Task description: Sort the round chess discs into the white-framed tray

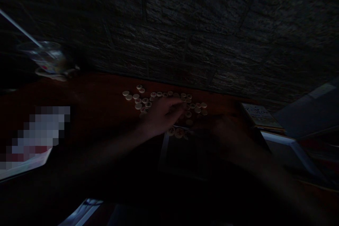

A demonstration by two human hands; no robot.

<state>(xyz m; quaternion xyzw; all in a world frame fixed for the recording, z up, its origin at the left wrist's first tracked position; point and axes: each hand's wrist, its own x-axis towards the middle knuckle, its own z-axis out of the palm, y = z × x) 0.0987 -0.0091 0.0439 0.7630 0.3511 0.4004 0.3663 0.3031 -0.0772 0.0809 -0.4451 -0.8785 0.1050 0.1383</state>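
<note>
The picture is very dark. Several small round pale game pieces (144, 100) with marks on top lie scattered on a reddish-brown table (100, 102) near a stone wall. My left hand (162, 114) reaches in from the lower left and lies over the middle of the pieces, fingers stretched towards the right and touching them. My right hand (222, 132) is a dark, smeared shape just right of the pieces; its fingers do not show. Two more pieces (176, 131) lie at the far edge of a dark board or tray with a pale rim (163, 148).
A glass with a straw (49, 58) stands at the back left. A flat printed box (261, 116) and a pale-framed box (288, 144) lie at the right. A white sheet (23, 166) lies at the left under a blurred-out patch.
</note>
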